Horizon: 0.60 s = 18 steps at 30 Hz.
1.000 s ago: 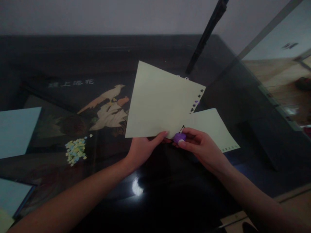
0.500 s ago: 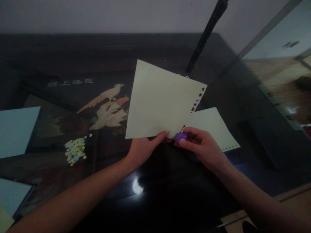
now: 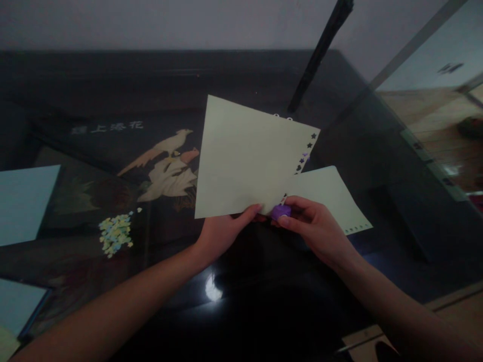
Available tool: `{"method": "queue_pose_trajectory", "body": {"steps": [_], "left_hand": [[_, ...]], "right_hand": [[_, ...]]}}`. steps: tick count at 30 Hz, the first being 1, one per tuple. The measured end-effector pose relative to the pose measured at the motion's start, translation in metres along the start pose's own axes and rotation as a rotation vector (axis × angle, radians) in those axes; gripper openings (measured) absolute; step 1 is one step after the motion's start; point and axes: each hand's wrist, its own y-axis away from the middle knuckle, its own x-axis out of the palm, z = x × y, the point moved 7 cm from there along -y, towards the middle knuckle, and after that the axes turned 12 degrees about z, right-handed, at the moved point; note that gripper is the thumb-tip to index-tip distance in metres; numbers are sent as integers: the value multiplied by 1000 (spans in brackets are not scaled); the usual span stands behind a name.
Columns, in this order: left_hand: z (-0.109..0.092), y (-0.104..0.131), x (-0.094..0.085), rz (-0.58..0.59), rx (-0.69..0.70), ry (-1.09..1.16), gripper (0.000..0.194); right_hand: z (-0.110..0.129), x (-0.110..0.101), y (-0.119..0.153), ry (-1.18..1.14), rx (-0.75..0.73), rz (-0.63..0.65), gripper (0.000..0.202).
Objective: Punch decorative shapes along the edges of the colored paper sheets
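Observation:
A pale yellow sheet of paper (image 3: 249, 161) is held above the dark table, with star and other shaped holes along its right edge. My left hand (image 3: 230, 223) pinches its bottom edge, thumb on top. Closed around a small purple craft punch (image 3: 281, 212) is my right hand (image 3: 315, 221); the punch sits at the sheet's lower right corner. Fingers of both hands beneath the paper are hidden. Behind the right hand lies a second pale sheet (image 3: 332, 196) with small punched shapes along its lower edge.
A pile of small yellow, green and blue paper cut-outs (image 3: 116, 235) lies on the dark table (image 3: 241, 306) at left. Blue sheets (image 3: 26, 203) are at the left edge. A black pole (image 3: 320, 55) rises at the back. The tabletop carries a bird picture (image 3: 166, 161).
The held sheet has tilted slightly, its upper left corner shifting a little left and down. Both hands keep nearly the same place and grip.

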Motion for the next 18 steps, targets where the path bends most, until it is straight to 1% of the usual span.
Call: {"method": "queue_pose_trajectory", "body": {"steps": [5,9,13,18], "left_hand": [[-1,0,3,41,24,-21,13],[0,1,6,99,1,-35,21],[0,1,9,127,-2,-20,24],[1,2,9,115,-8,-48,23]], "right_hand": [[3,2,-1,15,-26,24,23],[5,1,-2,58,-48,40,25],[4,-1,-1,115,-44,38,26],[2,-3,1,121,-48,31,25]]}}
